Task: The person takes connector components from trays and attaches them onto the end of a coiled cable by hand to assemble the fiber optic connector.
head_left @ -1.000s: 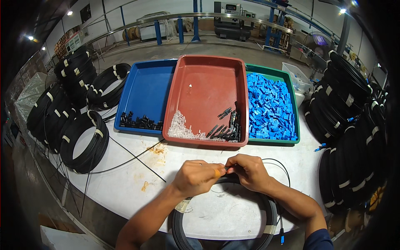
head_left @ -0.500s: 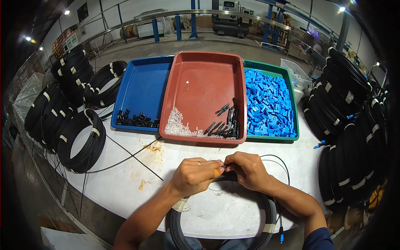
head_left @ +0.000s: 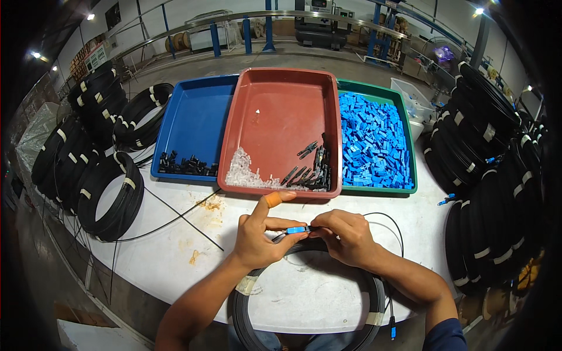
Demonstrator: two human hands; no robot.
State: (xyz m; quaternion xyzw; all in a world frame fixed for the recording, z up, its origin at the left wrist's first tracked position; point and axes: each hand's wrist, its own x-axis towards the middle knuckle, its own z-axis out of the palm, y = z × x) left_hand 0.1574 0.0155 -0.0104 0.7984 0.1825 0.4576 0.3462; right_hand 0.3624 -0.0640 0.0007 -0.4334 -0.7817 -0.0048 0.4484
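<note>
My left hand (head_left: 257,235) pinches a small blue fibre connector (head_left: 297,230) between thumb and a finger, with its index finger raised and an orange band around it. My right hand (head_left: 346,237) is closed on a small black piece (head_left: 311,229) at the connector's right end; its fingertips hide most of that piece. Both hands are just above the far rim of a coil of black cable (head_left: 241,319), bound with pale tape, at the table's near edge. A thin cable curves out behind my right hand, and a blue-tipped connector (head_left: 393,332) hangs at the coil's right side.
Beyond my hands stand a blue tray (head_left: 193,120) with black parts, a red tray (head_left: 281,117) with clear and black pieces, and a green tray (head_left: 413,175) full of blue connectors. Black cable coils (head_left: 111,199) pile up at left, more coils (head_left: 486,228) at right.
My left fingers have opened out and the index finger has lifted, so the blue connector now shows between my hands. The right hand has kept its pinch almost in place.
</note>
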